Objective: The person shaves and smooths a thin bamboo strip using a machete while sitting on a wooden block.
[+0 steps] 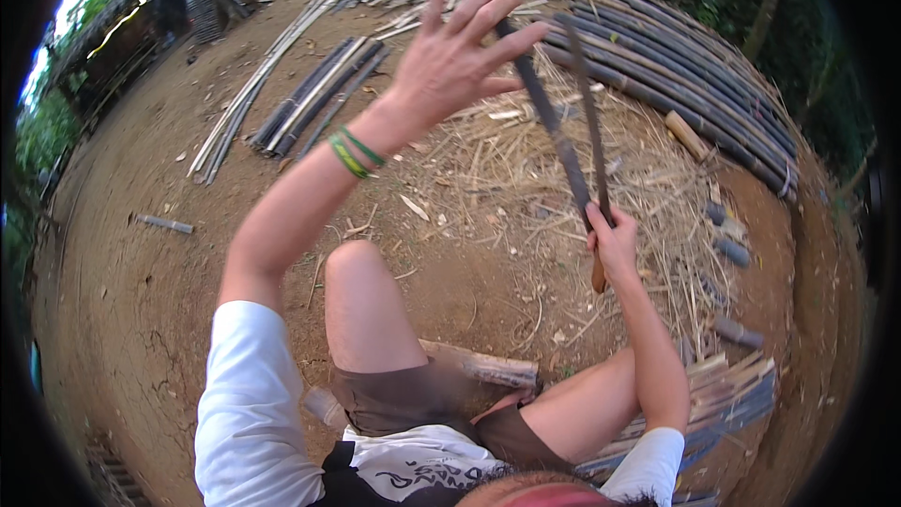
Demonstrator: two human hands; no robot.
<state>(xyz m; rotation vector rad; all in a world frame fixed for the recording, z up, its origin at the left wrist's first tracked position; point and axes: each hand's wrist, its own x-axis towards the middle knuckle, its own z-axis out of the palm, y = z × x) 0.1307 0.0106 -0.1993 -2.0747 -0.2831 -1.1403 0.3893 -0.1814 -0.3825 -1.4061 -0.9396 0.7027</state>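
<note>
My left hand (460, 61) is raised with its fingers spread, across the upper part of a long dark bamboo strip (556, 136). Whether its fingertips touch the strip I cannot tell. Farther down, my right hand (615, 242) is closed round a machete (594, 122) near the wooden handle, whose brown end shows below the fist. The strip's lower end meets the same hand and seems pinched at the thumb. The machete's long, narrow blade points up and away, close to the right of the strip.
Pale shavings (526, 160) litter the ground ahead. Dark bamboo poles (676, 75) lie stacked at the far right, and cut strips (324, 94) at the far left. A log (483, 363) lies between my legs. Split bamboo pieces (732, 394) are piled to my right, near short offcuts (732, 252).
</note>
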